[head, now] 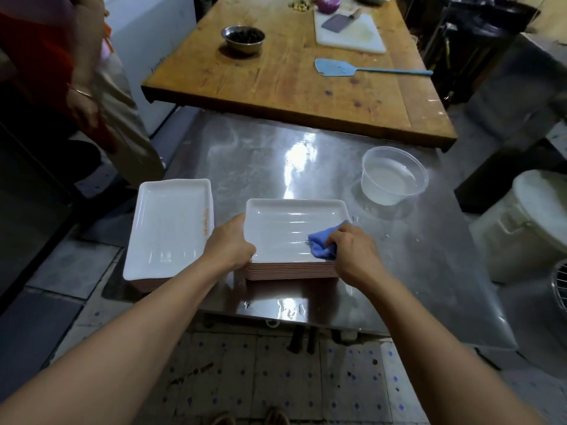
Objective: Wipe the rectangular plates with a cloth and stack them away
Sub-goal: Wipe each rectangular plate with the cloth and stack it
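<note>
Head view: the left hand [231, 245] grips the near-left edge of the top plate [285, 228] of the right stack [291, 269], while the right hand [352, 250] pinches a bunched blue cloth [322, 243] against its right end. Hard wiping could slide plates on the wet steel table [276, 154]. A second stack [168, 228] sits just beside, a clear water tub [394, 179] beyond; tiled floor below.

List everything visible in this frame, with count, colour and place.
plate stacks: two, white, near edge of steel table
cloth: one, blue, on right stack's top plate
tub: one, clear, table right
wooden board: one, brown, beyond the plates
metal bowl: one, on board
cleaver: one, on white cutting board
spatula: one, light blue, on board
bystander: one, left
left hand: grips right stack's left edge
right hand: grips cloth
</note>
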